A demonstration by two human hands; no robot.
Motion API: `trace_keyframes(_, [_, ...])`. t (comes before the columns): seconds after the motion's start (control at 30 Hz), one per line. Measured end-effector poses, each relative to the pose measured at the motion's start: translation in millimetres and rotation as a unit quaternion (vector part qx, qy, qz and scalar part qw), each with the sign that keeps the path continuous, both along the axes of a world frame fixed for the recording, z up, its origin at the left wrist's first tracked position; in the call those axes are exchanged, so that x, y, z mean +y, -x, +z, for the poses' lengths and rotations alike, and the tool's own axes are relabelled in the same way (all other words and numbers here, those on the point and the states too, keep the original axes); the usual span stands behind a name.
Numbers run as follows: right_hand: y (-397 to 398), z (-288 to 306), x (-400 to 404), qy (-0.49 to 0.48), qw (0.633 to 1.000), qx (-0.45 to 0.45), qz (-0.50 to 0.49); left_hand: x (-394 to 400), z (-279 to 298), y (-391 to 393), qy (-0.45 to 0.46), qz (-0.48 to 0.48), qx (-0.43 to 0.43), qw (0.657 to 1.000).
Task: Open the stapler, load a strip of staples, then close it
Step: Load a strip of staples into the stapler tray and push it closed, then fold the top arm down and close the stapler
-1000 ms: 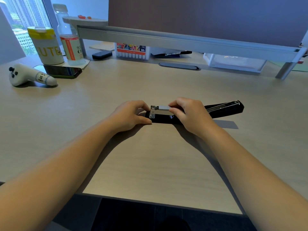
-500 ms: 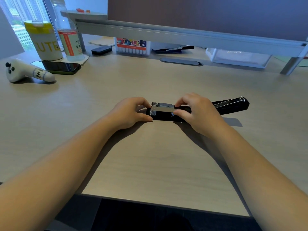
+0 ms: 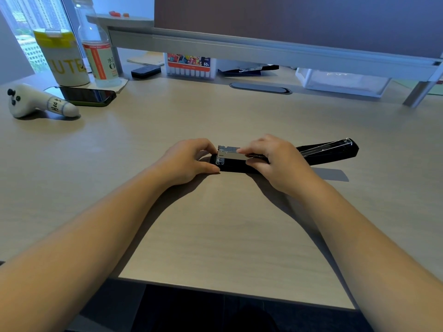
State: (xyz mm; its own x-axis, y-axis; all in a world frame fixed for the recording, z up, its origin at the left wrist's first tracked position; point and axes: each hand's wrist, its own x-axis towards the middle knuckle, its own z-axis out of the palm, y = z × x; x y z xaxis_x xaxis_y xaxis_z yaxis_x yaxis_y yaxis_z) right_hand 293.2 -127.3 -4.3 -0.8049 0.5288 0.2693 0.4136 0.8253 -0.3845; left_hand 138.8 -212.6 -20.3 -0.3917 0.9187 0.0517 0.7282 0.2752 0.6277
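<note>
A black stapler [image 3: 235,165] lies open on the wooden desk, with its top arm [image 3: 335,149] folded flat out to the right. Its silver metal staple channel [image 3: 230,154] shows at the left end. My left hand [image 3: 189,159] holds the stapler's left end, thumb against the near side of the base. My right hand [image 3: 275,161] rests over the middle, forefinger and thumb pinching the channel's top. I cannot tell whether a strip of staples lies under those fingers.
At the back left are a white controller [image 3: 36,103], a dark phone [image 3: 88,95], a yellow-lidded cup [image 3: 63,58] and a water bottle [image 3: 98,51]. A marker box [image 3: 189,65] and a clear tray [image 3: 342,81] sit under the grey monitor shelf [image 3: 263,49].
The view has shifted slightly. My right forefinger has slid left along the top of the metal channel. My left hand and the stapler stay in place.
</note>
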Motion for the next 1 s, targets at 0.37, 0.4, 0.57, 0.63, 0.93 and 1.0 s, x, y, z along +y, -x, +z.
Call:
trace_keyframes(0.37, [-20, 5, 19, -0.139, 0.965, -0.084, -0.205, -3, 2, 22, 0.034, 0.058, 0.080, 0.995])
trace_keyframes(0.4, [-21, 5, 21, -0.137, 0.961, -0.094, -0.223, -3, 2, 22, 0.035, 0.060, 0.079, 0.994])
trace_keyframes(0.57, [-34, 9, 30, -0.047, 0.969, -0.047, -0.237, -3, 2, 22, 0.034, 0.070, 0.071, 0.994])
trace_keyframes(0.63, [-37, 11, 35, -0.003, 0.978, 0.020, -0.208, -4, 2, 23, 0.031, 0.073, 0.067, 0.995])
trace_keyframes(0.93, [-33, 16, 37, 0.194, 0.916, 0.327, -0.127, -2, 2, 22, 0.009, 0.077, 0.054, 0.996])
trace_keyframes(1.0, [-24, 17, 36, 0.249, 0.891, 0.363, -0.106, -1, 2, 19, 0.010, 0.074, 0.060, 0.995])
